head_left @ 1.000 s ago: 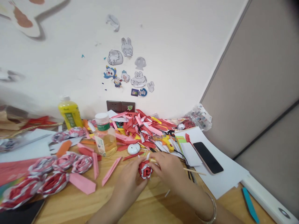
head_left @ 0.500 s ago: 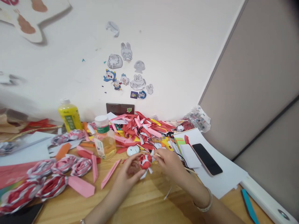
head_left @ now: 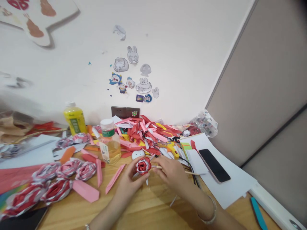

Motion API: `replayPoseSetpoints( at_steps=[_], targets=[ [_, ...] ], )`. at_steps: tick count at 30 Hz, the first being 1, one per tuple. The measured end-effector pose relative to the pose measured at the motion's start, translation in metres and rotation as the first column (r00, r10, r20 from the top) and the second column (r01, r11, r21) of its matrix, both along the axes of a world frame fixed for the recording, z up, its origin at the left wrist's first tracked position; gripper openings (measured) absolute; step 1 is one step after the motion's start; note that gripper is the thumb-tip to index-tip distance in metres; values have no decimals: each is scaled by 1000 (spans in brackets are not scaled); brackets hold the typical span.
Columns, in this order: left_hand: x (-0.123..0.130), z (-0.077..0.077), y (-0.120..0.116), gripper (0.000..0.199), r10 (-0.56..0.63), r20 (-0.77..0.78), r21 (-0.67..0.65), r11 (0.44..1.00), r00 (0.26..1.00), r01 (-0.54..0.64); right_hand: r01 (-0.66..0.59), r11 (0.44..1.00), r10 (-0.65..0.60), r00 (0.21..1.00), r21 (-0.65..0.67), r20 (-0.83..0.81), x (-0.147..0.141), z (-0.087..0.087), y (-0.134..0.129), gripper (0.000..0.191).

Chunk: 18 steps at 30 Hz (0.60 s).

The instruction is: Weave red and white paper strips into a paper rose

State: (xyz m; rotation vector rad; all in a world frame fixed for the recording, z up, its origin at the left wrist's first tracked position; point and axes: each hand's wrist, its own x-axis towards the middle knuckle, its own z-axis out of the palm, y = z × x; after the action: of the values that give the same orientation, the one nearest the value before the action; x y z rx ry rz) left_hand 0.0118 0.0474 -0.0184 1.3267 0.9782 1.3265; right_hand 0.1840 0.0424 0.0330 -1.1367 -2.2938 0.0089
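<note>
Between the thumb and fingers of my left hand (head_left: 133, 177) is a red and white paper rose (head_left: 144, 166), its spiral face turned toward me. White paper ends stick out below and beside it. My right hand (head_left: 169, 171), just to the right of the rose, pinches a thin pale wooden stick (head_left: 158, 167) that points at the flower's side. I cannot tell whether the stick touches it. Behind the hands lies a heap of folded red, pink and white paper strips (head_left: 144, 131). A white earbud case (head_left: 137, 155) sits right behind the rose.
Left of my hands stand an amber-filled jar (head_left: 111, 150) and a yellow drink bottle (head_left: 74, 119). Finished paper roses (head_left: 57, 190) lie at the left. To the right are a yellow glue gun (head_left: 172, 150), a phone (head_left: 214, 166) on white paper, and a teal tool (head_left: 257, 212).
The rose has turned in my left hand, so its spiral face now shows. My right hand has moved slightly down, still with the stick. The view has shifted a little.
</note>
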Motion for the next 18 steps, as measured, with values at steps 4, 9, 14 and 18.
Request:
replayPoseSetpoints(
  at_steps=[4,9,14,18],
  targets=[
    [1,-2,-3,44,54,-176,98,995,983,-37,102,995,-102,994,-11,-29,-2,6,-6,24],
    [3,-4,-10,45,59,-280,143,990,958,-19,102,994,-102,995,45,0,-7,5,-9,20],
    [3,-8,-13,44,102,-322,184,982,941,-44,66,991,-51,991,119,-127,-10,-2,-9,20],
    [4,-11,-13,45,133,-363,222,973,922,-53,116,987,-110,992,107,-62,-10,-2,-10,24]
  ],
)
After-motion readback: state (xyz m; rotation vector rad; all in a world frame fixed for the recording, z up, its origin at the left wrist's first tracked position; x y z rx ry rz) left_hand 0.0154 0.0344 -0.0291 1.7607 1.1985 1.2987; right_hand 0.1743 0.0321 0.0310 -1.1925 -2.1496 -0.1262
